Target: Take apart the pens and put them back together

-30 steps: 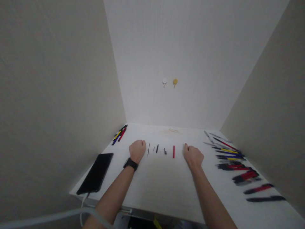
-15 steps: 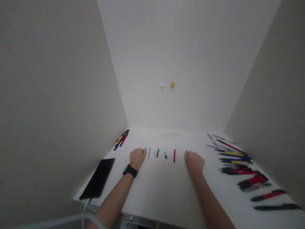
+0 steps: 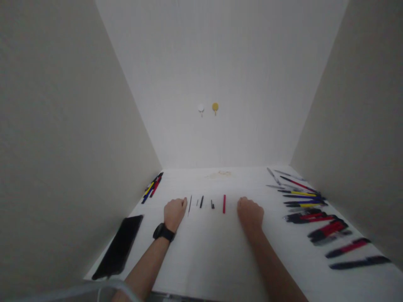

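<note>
My left hand, with a black watch on its wrist, rests on the white table as a closed fist. Just right of its thumb lies a thin pen refill. A row of pen parts continues rightward: a tiny piece that looks like a spring, a dark pointed pen piece, a small black clip-like part and a red pen barrel. To the right of the barrel, and apart from it, my right hand is also closed on the table. Nothing shows in either fist.
Many pens in black, red, yellow and blue lie along the table's right side. A smaller bunch of pens is by the left wall. A black tablet-like device with a white cable lies at the front left. Two hooks are on the back wall.
The camera view has shifted a little, so the scene sits further left in the picture. Both fists and the row of pen parts keep their places on the table.
</note>
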Available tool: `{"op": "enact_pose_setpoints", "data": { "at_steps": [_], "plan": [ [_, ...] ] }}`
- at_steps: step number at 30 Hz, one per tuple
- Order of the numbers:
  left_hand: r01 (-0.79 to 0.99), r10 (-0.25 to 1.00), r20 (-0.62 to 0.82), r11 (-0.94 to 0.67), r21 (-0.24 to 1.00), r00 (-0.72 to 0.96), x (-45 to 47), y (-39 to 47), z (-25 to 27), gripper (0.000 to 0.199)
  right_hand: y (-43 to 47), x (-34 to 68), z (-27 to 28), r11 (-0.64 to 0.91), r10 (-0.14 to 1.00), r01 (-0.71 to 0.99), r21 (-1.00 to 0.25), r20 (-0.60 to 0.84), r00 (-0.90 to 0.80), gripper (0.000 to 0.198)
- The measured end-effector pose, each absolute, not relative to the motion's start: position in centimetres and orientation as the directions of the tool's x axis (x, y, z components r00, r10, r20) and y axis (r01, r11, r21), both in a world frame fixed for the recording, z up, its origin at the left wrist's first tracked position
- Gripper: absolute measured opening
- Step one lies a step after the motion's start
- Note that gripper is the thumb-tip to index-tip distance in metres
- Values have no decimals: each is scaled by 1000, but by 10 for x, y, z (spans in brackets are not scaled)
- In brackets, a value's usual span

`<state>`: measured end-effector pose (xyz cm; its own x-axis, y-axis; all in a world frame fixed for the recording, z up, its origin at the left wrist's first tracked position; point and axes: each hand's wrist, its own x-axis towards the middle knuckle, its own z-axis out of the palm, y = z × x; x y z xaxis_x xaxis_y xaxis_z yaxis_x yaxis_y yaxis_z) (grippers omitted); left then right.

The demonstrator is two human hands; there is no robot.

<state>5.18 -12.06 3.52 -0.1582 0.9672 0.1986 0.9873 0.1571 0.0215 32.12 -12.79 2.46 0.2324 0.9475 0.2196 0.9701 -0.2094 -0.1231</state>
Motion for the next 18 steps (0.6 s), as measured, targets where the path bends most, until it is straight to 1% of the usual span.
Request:
{"op": "enact_pose_setpoints", "data": {
  "at_steps": [5,8,12,17,18],
  "plan": [
    [986,964,216,163,-26,-154,56,-120,35,60,-126,321,25,-202,954,971,-126,201,224,37],
    [988,965,220,151,-31,-141,56,-119,35,60,-126,322,27,-212,956,968,-136,179,235,37],
    [993,971,210,115,5,-114,53,-117,35,60,-128,323,32,-245,955,958,-149,132,264,38],
    [997,977,205,50,60,-61,50,-115,34,60,-127,324,37,-259,947,951,-167,150,284,36],
    [997,977,208,41,70,-55,50,-115,34,60,-127,325,38,-241,950,954,-176,157,269,35]
  ]
}}
